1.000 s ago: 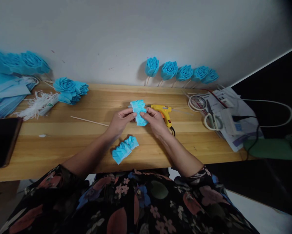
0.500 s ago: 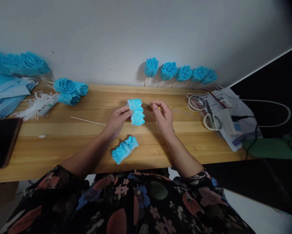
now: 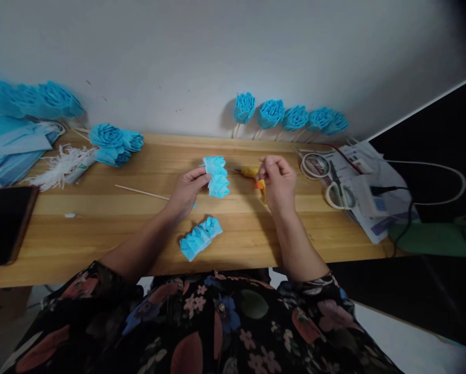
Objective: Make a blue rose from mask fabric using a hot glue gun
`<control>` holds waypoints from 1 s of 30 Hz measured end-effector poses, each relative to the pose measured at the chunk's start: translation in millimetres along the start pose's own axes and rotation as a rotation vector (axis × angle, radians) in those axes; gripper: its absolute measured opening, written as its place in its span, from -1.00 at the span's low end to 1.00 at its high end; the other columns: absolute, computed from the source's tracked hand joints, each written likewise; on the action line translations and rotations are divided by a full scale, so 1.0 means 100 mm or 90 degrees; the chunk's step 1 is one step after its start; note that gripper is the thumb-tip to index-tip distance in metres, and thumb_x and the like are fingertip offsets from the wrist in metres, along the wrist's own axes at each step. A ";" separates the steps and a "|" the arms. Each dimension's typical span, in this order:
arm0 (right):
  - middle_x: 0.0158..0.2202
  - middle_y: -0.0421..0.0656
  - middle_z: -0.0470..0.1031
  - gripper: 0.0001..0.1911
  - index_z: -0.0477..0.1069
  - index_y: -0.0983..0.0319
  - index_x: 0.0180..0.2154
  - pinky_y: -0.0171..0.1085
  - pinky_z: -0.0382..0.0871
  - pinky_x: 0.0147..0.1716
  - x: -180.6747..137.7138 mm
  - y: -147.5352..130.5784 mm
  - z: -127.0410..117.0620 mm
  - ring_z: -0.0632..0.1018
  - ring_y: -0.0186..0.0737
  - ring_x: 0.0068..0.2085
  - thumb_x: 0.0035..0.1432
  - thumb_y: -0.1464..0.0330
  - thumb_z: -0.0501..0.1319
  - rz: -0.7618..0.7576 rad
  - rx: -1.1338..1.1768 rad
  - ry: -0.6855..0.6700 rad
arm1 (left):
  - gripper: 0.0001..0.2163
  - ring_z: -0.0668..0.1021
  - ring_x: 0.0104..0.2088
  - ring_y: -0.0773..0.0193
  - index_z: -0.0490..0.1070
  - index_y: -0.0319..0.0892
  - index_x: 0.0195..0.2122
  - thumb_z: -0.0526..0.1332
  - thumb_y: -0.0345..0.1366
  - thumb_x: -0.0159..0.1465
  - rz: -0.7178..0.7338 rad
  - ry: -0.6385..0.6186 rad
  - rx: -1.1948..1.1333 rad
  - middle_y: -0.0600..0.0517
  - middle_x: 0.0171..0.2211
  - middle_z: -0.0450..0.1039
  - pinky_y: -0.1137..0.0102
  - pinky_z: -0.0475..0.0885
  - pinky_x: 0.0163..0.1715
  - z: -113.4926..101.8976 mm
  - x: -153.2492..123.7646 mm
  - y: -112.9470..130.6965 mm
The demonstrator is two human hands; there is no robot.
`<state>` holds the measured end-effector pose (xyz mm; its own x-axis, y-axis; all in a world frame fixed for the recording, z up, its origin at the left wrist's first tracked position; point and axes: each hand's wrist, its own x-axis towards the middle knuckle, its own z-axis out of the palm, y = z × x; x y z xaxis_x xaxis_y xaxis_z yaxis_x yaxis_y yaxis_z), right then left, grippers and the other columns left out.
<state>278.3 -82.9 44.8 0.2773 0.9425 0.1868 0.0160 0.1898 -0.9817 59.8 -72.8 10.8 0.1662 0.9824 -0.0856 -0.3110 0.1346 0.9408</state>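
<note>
My left hand [image 3: 187, 190] pinches a folded, pleated strip of light blue paper [image 3: 217, 175] and holds it upright above the wooden table [image 3: 100, 228]. To its right my right hand [image 3: 279, 183] is closed around the handle of a yellow glue gun [image 3: 252, 173], whose nozzle points left toward the paper. A second pleated blue paper strip [image 3: 200, 238] lies flat on the table near the front edge, between my forearms. A thin wooden skewer [image 3: 141, 192] lies left of my left hand.
Several finished blue paper flowers on sticks [image 3: 291, 117] lean on the wall. More blue flowers [image 3: 114, 143], blue sheets [image 3: 11, 150] and white shredded strips [image 3: 59, 167] lie at the left. A dark phone [image 3: 3, 223] sits front left. Scissors [image 3: 339, 194], tape rolls [image 3: 315, 165], papers and cables fill the right end.
My right hand let go of the blue paper, moved right and closed on the glue gun. My left hand kept hold of the paper alone.
</note>
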 end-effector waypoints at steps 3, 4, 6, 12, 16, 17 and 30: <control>-0.51 -0.25 0.30 -0.53 0.46 0.04 -0.26 -0.16 0.30 -0.35 0.04 -0.06 -0.07 0.31 -0.22 -0.44 0.14 -0.19 0.36 0.001 0.031 0.083 | -0.79 0.52 -0.42 0.30 0.69 -0.14 -0.33 0.47 -0.12 0.11 0.006 0.004 0.004 0.03 -0.41 0.62 0.34 0.45 -0.29 0.00 0.01 -0.02; -0.51 -0.24 0.31 -0.53 0.47 0.03 -0.26 -0.15 0.31 -0.34 0.05 -0.07 -0.08 0.31 -0.20 -0.43 0.12 -0.20 0.37 0.004 0.041 0.094 | -0.80 0.51 -0.43 0.30 0.69 -0.14 -0.34 0.47 -0.13 0.12 0.007 0.005 0.008 0.03 -0.42 0.61 0.35 0.44 -0.30 0.00 0.01 -0.02; -0.50 -0.21 0.37 -0.52 0.51 0.02 -0.27 -0.14 0.35 -0.30 0.03 -0.07 -0.06 0.36 -0.17 -0.41 0.11 -0.22 0.38 0.014 0.062 0.080 | -0.80 0.51 -0.43 0.31 0.69 -0.15 -0.34 0.47 -0.14 0.12 0.010 0.005 0.008 0.04 -0.43 0.60 0.35 0.43 -0.31 0.00 0.01 -0.01; -0.29 -0.12 0.63 -0.41 0.64 0.13 -0.23 -0.13 0.46 -0.17 -0.09 0.07 0.11 0.56 -0.12 -0.23 0.06 -0.24 0.37 0.089 0.008 -0.103 | -0.75 0.55 -0.38 0.27 0.69 -0.15 -0.29 0.48 -0.09 0.13 0.009 -0.012 0.008 0.03 -0.39 0.61 0.30 0.47 -0.20 0.01 -0.01 -0.01; -0.23 -0.18 0.65 -0.46 0.65 0.12 -0.20 -0.17 0.46 -0.12 -0.17 0.13 0.21 0.59 -0.14 -0.18 0.00 -0.16 0.46 0.139 0.004 -0.224 | -0.71 0.56 -0.34 0.26 0.70 -0.14 -0.27 0.49 -0.04 0.12 0.008 -0.030 0.033 0.01 -0.33 0.65 0.31 0.47 -0.19 0.03 -0.03 -0.02; -0.25 -0.19 0.64 -0.47 0.64 0.13 -0.21 -0.18 0.46 -0.12 -0.19 0.14 0.22 0.57 -0.16 -0.20 -0.02 -0.14 0.49 0.149 0.010 -0.242 | -0.71 0.55 -0.34 0.26 0.70 -0.14 -0.26 0.49 -0.04 0.11 0.009 -0.035 0.039 0.01 -0.32 0.65 0.32 0.47 -0.20 0.03 -0.04 -0.01; -0.44 -0.29 0.45 -0.51 0.51 0.16 -0.36 -0.28 0.36 -0.32 -0.25 0.17 0.31 0.41 -0.31 -0.39 -0.11 -0.04 0.57 0.201 0.087 -0.235 | -0.76 0.55 -0.31 0.25 0.72 -0.12 -0.25 0.49 -0.11 0.13 0.013 -0.047 0.051 0.02 -0.30 0.66 0.29 0.51 -0.19 0.09 -0.09 0.00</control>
<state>241.5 -94.2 24.4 -0.1108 0.9895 -0.0930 -0.1471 -0.1089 -0.9831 67.0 -83.2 14.2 0.2300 0.9721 -0.0452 -0.2400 0.1016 0.9654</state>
